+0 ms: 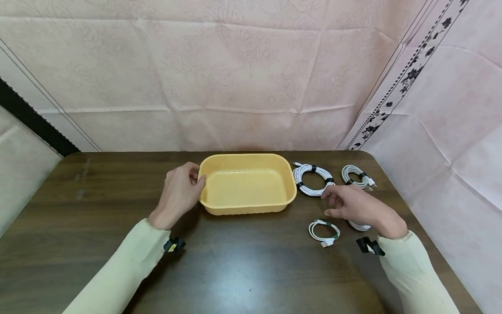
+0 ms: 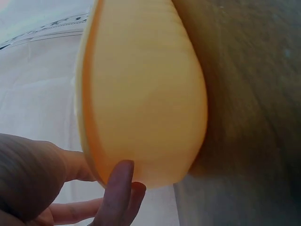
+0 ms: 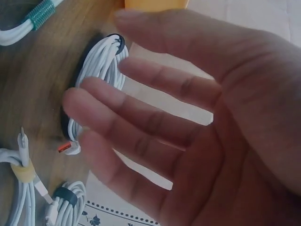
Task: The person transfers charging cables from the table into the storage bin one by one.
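Currently, left fingers (image 2: 119,186) grip a plain yellow tray (image 1: 247,181) beside white cables (image 1: 311,192).

Upper-limb covering consists of a left sleeve (image 1: 117,268) and a right sleeve (image 1: 413,266), both long, plain and pale cream with a slight yellow-green cast, lightly creased, ending at the wrist. The left wrist unit (image 1: 174,244) is small and black with a yellow-green patch. The right wrist unit (image 1: 370,246) is black with a small white area. The left hand (image 1: 180,192) and right hand (image 1: 354,206) are bare.
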`<action>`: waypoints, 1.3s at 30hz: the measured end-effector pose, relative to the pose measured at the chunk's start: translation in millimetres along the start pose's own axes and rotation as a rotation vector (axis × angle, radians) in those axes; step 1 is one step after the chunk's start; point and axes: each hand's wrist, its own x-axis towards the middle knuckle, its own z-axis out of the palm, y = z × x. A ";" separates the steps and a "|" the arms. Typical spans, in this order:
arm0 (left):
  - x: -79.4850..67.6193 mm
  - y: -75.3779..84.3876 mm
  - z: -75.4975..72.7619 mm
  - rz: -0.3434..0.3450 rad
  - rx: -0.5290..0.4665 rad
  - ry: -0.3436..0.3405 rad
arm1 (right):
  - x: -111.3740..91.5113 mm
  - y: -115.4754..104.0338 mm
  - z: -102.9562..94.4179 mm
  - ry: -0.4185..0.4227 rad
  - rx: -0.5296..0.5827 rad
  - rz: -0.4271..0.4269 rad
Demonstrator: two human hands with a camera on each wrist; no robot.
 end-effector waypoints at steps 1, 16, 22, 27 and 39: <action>0.1 -0.6 0.6 0.005 -0.002 -0.001 | 0.7 0.6 0.0 -0.020 0.018 -0.006; 6.7 -5.0 -4.5 -0.004 -0.003 -0.029 | 11.5 4.5 -0.5 -0.137 0.084 -0.017; 9.1 -4.0 -6.6 -0.015 -0.012 -0.059 | 14.6 2.4 0.3 -0.166 0.122 -0.022; 10.8 -3.8 -7.4 -0.023 -0.021 -0.098 | 15.7 0.4 3.1 -0.186 0.139 -0.032; 11.1 -2.0 -5.7 -0.039 -0.008 -0.130 | 20.1 0.1 2.6 -0.252 0.120 0.010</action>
